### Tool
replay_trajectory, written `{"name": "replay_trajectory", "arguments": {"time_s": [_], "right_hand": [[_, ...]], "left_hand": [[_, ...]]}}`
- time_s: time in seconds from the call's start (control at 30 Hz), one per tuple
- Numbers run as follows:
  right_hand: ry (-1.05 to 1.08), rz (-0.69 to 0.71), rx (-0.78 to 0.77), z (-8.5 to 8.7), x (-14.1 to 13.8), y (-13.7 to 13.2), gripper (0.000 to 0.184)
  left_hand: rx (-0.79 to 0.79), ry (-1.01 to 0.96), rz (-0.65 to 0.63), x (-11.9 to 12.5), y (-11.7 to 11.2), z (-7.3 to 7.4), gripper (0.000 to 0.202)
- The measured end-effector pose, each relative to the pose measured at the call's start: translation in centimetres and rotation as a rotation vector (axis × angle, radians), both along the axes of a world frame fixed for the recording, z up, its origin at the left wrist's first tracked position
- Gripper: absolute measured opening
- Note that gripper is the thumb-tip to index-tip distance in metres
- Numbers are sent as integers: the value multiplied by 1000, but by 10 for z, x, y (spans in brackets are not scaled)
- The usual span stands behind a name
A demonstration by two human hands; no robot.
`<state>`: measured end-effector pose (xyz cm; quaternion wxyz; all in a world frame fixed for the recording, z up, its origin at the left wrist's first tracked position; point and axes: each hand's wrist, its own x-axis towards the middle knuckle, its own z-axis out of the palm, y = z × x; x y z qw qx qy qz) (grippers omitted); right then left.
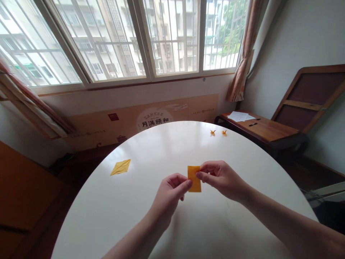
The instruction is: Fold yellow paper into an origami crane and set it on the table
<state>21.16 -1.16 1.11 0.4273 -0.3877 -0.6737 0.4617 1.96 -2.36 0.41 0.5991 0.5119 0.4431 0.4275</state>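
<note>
A small orange-yellow rectangle of folded paper [194,178] is held upright above the round white table, taller than it is wide, its flat face turned toward the camera. The colour is even across the surface, a warm matte orange with no print or pattern to be seen. The left hand [169,196] pinches it at the lower left edge between thumb and forefinger, while the right hand [219,178] pinches its upper right edge — so the piece is gripped from both sides. Its bottom edge looks straight and crisp; whether it consists of several layers cannot be told.
</note>
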Motion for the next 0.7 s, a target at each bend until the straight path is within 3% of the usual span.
{"name": "replay_trajectory", "arguments": {"time_s": [0.13,0.4,0.7], "right_hand": [[40,45,-102,1,0,-2,31],[-56,64,-109,3,-5,-11,27],[4,41,-118,-1,-6,-11,25]], "left_hand": [[11,17,-69,2,-2,1,36],[73,137,55,-1,-5,6,37],[9,123,68,0,-4,6,38]]}}
